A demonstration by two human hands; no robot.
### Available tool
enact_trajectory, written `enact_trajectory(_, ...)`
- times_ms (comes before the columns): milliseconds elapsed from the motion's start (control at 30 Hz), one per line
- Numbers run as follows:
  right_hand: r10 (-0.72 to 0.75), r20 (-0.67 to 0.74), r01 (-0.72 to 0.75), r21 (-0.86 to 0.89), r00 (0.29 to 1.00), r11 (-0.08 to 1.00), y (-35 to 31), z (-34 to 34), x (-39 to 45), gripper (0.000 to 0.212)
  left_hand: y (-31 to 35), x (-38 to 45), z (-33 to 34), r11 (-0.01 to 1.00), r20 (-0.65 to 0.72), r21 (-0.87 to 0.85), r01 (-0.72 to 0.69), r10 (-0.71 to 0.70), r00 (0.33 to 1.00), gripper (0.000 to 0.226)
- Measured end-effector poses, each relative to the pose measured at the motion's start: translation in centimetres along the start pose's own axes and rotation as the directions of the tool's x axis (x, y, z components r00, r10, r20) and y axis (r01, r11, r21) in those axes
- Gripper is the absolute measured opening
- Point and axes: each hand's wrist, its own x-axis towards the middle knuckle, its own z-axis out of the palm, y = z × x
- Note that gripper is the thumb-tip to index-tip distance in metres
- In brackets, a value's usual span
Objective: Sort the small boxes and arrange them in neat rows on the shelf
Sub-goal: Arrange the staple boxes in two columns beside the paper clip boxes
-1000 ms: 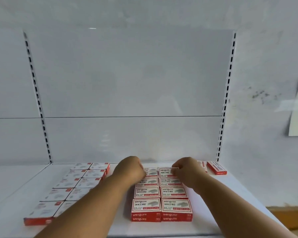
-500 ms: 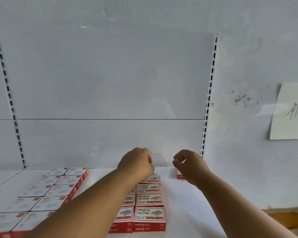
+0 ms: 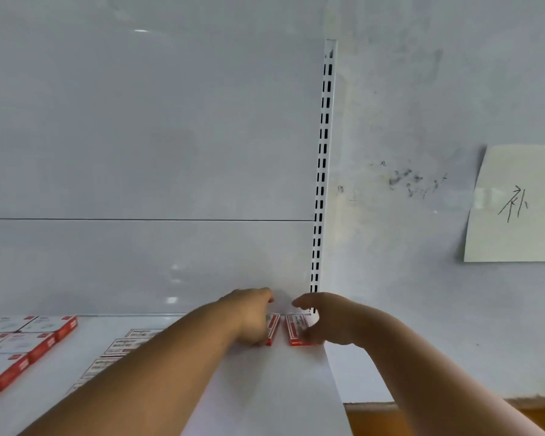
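Small boxes are flat, red-sided with white printed tops. 2 of them sit at the back right corner of the shelf [image 3: 265,388], just beside each other with a narrow gap between: the left box [image 3: 273,329] and the right box [image 3: 296,331].

Left hand [image 3: 252,316] lies over the left box, fingers curled down onto it; most of that box is hidden under the hand, only its red right side shows. Right hand [image 3: 328,322] grips the right box, thumb at the near end, fingers [image 3: 299,302] curled above the far end. So both hands are clenched on a box each.

A 2-wide block of boxes [image 3: 22,344] sits at the far left of the shelf, red sides facing right. Another column of boxes [image 3: 123,344] runs front to back in the middle, partly covered by the left forearm.

Print on the box tops is too blurred to read. A paper note [image 3: 516,209] on the wall at right carries handwritten Chinese characters, cut off by the frame edge.

The shelf's right edge runs just right of the right box, next to the slotted upright [image 3: 321,184]. Bare white shelf lies in front of the 2 held boxes and between the left block and middle column. Back panel stands just behind the hands.
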Motion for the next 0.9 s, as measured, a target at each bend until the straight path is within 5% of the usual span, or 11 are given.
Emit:
enact_trajectory(200, -0.124, 0.073, 0.124, 0.001, 0.99, 0.992, 1.9, -0.1, 1.0, 0.08, 1.0, 0.7, -0.1, 0.999, 0.067, -0.036, 0.015, -0.012, 0.998, 0.097)
enact_trajectory(367, -0.158, -0.023, 0.159, 0.111, 0.987, 0.981, 2.1, 0.3, 1.3, 0.081, 0.4, 0.0, 0.2, 0.997, -0.05, 0.008, 0.073, -0.072, 0.996, 0.087)
enact_trajectory(433, -0.125, -0.07, 0.141, 0.293, 0.99, 0.946, 2.0, 0.5, 1.5, 0.073, 0.0, -0.9, 0.3, 0.995, -0.11, -0.062, 0.084, -0.09, 0.99, 0.079)
enact_trajectory(500, -0.137, -0.012, 0.116, 0.612, 0.99, 0.783, 1.6, 0.4, 1.6, 0.069, -0.5, -1.9, -0.1, 0.988, -0.18, -0.124, 0.089, -0.11, 0.977, 0.073)
enact_trajectory(600, -0.26, 0.11, -0.019, 0.944, 0.959, 0.33, 0.7, 0.6, 1.3, 0.067, -1.8, -3.6, -0.7, 0.934, -0.244, -0.342, 0.104, -0.195, 0.95, 0.068)
enact_trajectory(667, -0.329, 0.159, -0.105, 0.979, 0.931, 0.175, -0.4, 0.9, 0.9, 0.064, -2.6, -5.0, -1.2, 0.714, -0.205, -0.695, 0.077, -0.3, 0.932, 0.06)
enact_trajectory(733, -0.373, 0.178, -0.147, 0.983, 0.911, 0.112, -2.0, 1.4, 0.5, 0.047, -3.3, -6.4, -2.0, 0.249, -0.102, -0.968, -0.014, -0.342, 0.934, 0.05)
enact_trajectory(800, -0.367, 0.185, -0.166, 0.983, 0.912, 0.081, -3.9, 1.9, 0.1, 0.022, -4.3, -7.7, -2.5, -0.112, -0.06, -0.988, -0.104, -0.339, 0.939, 0.039)
enact_trajectory(900, -0.26, 0.198, -0.183, 0.98, 0.945, 0.082, -6.6, 2.7, -0.2, 0.016, -5.8, -9.4, -2.7, -0.335, -0.082, -0.919, -0.207, -0.352, 0.933, 0.017)
